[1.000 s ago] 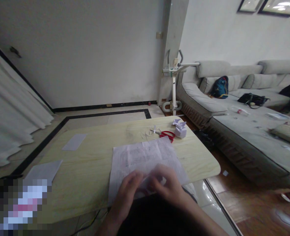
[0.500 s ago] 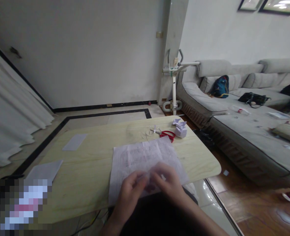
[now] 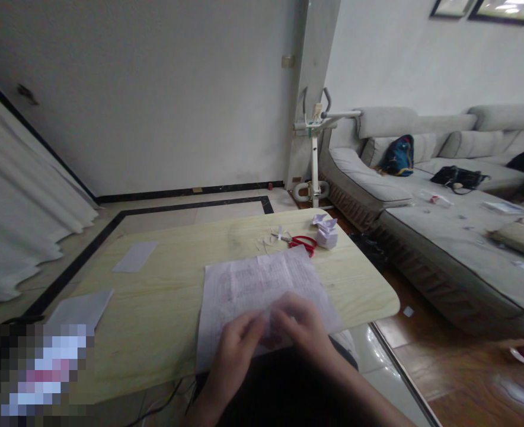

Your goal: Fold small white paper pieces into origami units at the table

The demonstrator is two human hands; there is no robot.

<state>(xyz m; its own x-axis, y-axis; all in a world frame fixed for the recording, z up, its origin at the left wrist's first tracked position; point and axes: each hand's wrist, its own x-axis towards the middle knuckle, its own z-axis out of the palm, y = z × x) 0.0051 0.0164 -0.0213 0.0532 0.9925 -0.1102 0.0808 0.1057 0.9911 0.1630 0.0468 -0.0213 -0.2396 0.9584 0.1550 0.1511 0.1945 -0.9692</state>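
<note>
A large sheet of printed white paper (image 3: 257, 287) lies on the pale wooden table (image 3: 164, 314) in front of me. My left hand (image 3: 233, 350) and my right hand (image 3: 304, 326) meet over its near edge, fingers curled and pinching a small white paper piece (image 3: 274, 314) between them. The piece is blurred, so its shape is unclear. Red-handled scissors (image 3: 301, 244) lie beyond the sheet, with paper scraps (image 3: 268, 238) beside them.
A small folded white paper object (image 3: 325, 231) sits near the table's far right corner. Two flat paper pieces (image 3: 135, 256) (image 3: 80, 309) lie on the left. A grey sofa (image 3: 444, 231) with bags stands to the right, a white exercise machine (image 3: 314, 148) behind the table.
My hands stay together over the sheet's near edge, fingers shifting slightly on the small piece. Nothing else on the table has moved.
</note>
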